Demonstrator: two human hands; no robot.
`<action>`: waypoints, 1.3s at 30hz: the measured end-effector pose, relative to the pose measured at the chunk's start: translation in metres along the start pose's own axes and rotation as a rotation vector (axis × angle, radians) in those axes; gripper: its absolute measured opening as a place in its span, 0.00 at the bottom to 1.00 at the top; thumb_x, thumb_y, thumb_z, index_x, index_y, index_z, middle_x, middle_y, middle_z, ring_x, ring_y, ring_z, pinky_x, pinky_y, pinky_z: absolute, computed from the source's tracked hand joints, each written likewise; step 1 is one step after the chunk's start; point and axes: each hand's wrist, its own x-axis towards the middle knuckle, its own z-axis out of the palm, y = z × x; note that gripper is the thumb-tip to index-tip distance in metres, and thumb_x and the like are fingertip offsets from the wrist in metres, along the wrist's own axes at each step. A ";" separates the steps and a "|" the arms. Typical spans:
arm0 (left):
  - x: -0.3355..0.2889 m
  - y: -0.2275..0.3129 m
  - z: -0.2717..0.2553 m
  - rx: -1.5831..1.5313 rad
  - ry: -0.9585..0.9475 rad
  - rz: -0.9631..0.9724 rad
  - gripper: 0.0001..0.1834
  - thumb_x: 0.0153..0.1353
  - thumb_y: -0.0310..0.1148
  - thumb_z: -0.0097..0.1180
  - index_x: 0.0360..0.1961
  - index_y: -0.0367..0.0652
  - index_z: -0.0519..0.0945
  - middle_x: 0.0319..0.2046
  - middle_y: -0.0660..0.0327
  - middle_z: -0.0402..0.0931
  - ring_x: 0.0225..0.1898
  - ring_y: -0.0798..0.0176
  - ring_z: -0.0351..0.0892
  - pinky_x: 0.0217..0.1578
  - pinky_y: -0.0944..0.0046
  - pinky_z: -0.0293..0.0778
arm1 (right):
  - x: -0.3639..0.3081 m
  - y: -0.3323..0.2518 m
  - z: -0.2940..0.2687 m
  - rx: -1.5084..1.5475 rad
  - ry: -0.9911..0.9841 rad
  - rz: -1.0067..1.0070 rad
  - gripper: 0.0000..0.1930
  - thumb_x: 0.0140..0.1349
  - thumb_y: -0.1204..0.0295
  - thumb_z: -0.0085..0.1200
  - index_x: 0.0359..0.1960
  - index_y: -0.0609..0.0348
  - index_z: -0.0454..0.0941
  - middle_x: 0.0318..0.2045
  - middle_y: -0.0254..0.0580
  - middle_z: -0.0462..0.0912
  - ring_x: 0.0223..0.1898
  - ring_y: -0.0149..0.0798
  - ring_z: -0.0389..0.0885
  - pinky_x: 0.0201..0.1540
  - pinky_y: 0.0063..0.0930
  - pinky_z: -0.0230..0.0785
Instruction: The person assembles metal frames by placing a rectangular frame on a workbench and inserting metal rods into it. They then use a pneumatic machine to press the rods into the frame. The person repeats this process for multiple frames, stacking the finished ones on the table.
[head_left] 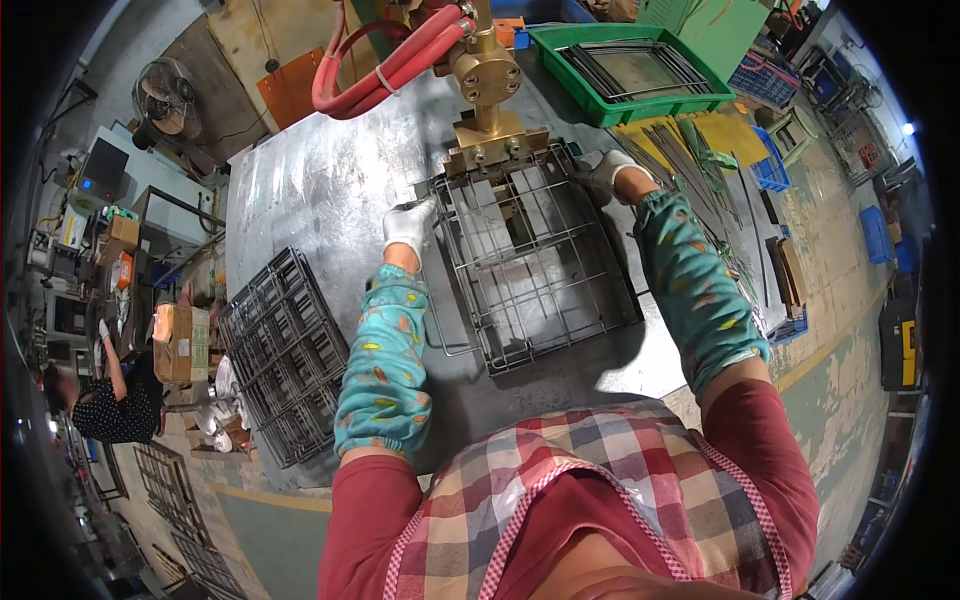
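A wire rack [520, 262] of thin metal rods lies on flat plates under a brass-coloured welding head [487, 100]. The head's lower end meets the far edge of the rack. My left hand [408, 222], in a white glove, is closed at the rack's far left side, beside a bent wire that runs down toward me. My right hand [607, 175], in a white glove with dark, dirty fingers, is closed at the far right corner. Its fingertips are partly hidden, and the exact grip is hard to see.
Finished-looking wire racks [284, 350] are stacked at the table's left. Loose rods [690, 170] lie to the right, near a green tray [640, 112] holding wire frames. Red hoses [385, 70] hang beside the welding head. A fan [167, 97] and another person [115, 400] are at left.
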 end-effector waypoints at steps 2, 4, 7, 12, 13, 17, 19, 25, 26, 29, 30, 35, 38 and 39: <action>0.010 -0.006 -0.008 -0.239 -0.101 -0.141 0.07 0.53 0.33 0.62 0.21 0.47 0.76 0.11 0.66 0.68 0.07 0.70 0.58 0.08 0.67 0.50 | 0.005 0.005 0.003 -0.015 0.055 -0.059 0.21 0.52 0.61 0.53 0.39 0.68 0.78 0.41 0.58 0.79 0.43 0.51 0.80 0.41 0.37 0.71; 0.010 -0.003 -0.007 -0.230 -0.014 -0.141 0.09 0.52 0.33 0.62 0.20 0.47 0.75 0.10 0.68 0.65 0.06 0.70 0.56 0.08 0.67 0.50 | 0.001 0.002 0.004 0.028 0.052 -0.026 0.21 0.53 0.60 0.53 0.40 0.68 0.78 0.41 0.58 0.79 0.45 0.51 0.79 0.43 0.37 0.71; 0.019 0.001 -0.006 -0.214 0.070 -0.153 0.11 0.51 0.34 0.64 0.19 0.47 0.74 0.08 0.68 0.63 0.05 0.69 0.55 0.07 0.66 0.50 | -0.003 0.003 0.016 -0.019 0.158 -0.091 0.22 0.54 0.58 0.53 0.41 0.67 0.78 0.43 0.57 0.79 0.47 0.52 0.77 0.46 0.37 0.70; 0.042 0.001 -0.019 -0.336 0.204 -0.156 0.10 0.49 0.35 0.66 0.20 0.45 0.76 0.10 0.67 0.64 0.06 0.69 0.56 0.08 0.66 0.53 | 0.001 -0.012 0.001 -0.044 0.187 -0.140 0.33 0.50 0.43 0.52 0.45 0.64 0.77 0.45 0.56 0.78 0.51 0.50 0.75 0.51 0.36 0.65; 0.042 0.002 -0.019 -0.399 0.246 -0.142 0.10 0.49 0.35 0.66 0.21 0.45 0.76 0.10 0.67 0.65 0.07 0.69 0.57 0.08 0.67 0.53 | 0.010 -0.003 0.001 -0.034 0.204 -0.193 0.33 0.50 0.46 0.54 0.47 0.64 0.75 0.46 0.55 0.77 0.51 0.50 0.74 0.51 0.36 0.66; 0.013 -0.014 -0.034 -0.720 0.441 -0.032 0.10 0.52 0.36 0.61 0.30 0.40 0.78 0.16 0.64 0.69 0.13 0.69 0.62 0.12 0.68 0.58 | -0.013 -0.006 0.008 0.056 0.335 -0.303 0.27 0.52 0.55 0.58 0.47 0.64 0.74 0.47 0.57 0.76 0.51 0.52 0.74 0.50 0.37 0.67; -0.010 -0.025 -0.025 -0.809 0.504 -0.061 0.13 0.54 0.40 0.58 0.34 0.41 0.78 0.21 0.63 0.71 0.17 0.68 0.67 0.18 0.64 0.65 | -0.026 0.000 0.010 0.164 0.486 -0.270 0.28 0.51 0.56 0.59 0.48 0.66 0.73 0.46 0.57 0.77 0.50 0.52 0.75 0.50 0.37 0.67; -0.159 -0.048 0.033 -0.829 -0.089 -0.140 0.18 0.59 0.36 0.54 0.47 0.37 0.72 0.41 0.53 0.76 0.40 0.57 0.77 0.40 0.50 0.74 | 0.010 -0.004 0.050 0.271 0.313 -0.236 0.32 0.47 0.55 0.63 0.50 0.64 0.71 0.46 0.55 0.78 0.49 0.53 0.75 0.49 0.37 0.68; -0.176 -0.047 0.030 -0.585 -0.315 -0.218 0.17 0.59 0.36 0.55 0.47 0.38 0.73 0.38 0.54 0.78 0.39 0.57 0.78 0.40 0.52 0.74 | 0.007 -0.011 0.052 0.201 0.292 -0.264 0.32 0.47 0.55 0.63 0.49 0.63 0.72 0.46 0.55 0.77 0.50 0.52 0.75 0.49 0.38 0.67; -0.201 -0.016 0.030 0.355 -0.479 0.324 0.16 0.57 0.38 0.58 0.42 0.39 0.76 0.32 0.55 0.79 0.36 0.58 0.79 0.40 0.60 0.75 | 0.001 -0.011 0.046 0.125 0.220 -0.289 0.26 0.46 0.59 0.62 0.47 0.54 0.74 0.47 0.54 0.76 0.50 0.51 0.75 0.50 0.38 0.68; -0.194 0.005 0.024 0.481 -0.309 0.469 0.17 0.55 0.42 0.57 0.41 0.40 0.76 0.35 0.52 0.78 0.34 0.56 0.79 0.36 0.60 0.75 | -0.008 -0.008 0.041 0.096 0.225 -0.275 0.26 0.46 0.60 0.62 0.47 0.54 0.74 0.47 0.53 0.76 0.50 0.51 0.75 0.50 0.38 0.68; -0.074 0.027 -0.025 0.776 0.472 0.264 0.47 0.45 0.54 0.63 0.58 0.32 0.63 0.52 0.41 0.68 0.55 0.44 0.68 0.56 0.54 0.65 | -0.023 0.007 0.045 0.027 0.213 -0.244 0.27 0.45 0.60 0.62 0.49 0.55 0.72 0.48 0.52 0.76 0.50 0.50 0.74 0.51 0.37 0.68; -0.035 0.026 -0.028 0.948 0.439 0.045 0.55 0.35 0.65 0.63 0.57 0.35 0.64 0.53 0.43 0.66 0.55 0.45 0.66 0.54 0.55 0.67 | -0.044 0.006 0.041 -0.004 0.181 -0.276 0.27 0.45 0.59 0.62 0.48 0.59 0.73 0.47 0.53 0.77 0.49 0.51 0.75 0.51 0.37 0.68; -0.031 0.028 -0.021 1.005 0.413 -0.010 0.55 0.33 0.67 0.64 0.56 0.36 0.65 0.53 0.44 0.66 0.55 0.46 0.66 0.53 0.56 0.68 | -0.048 0.007 0.035 -0.052 0.153 -0.280 0.27 0.45 0.59 0.62 0.46 0.60 0.74 0.46 0.54 0.77 0.49 0.51 0.76 0.50 0.36 0.68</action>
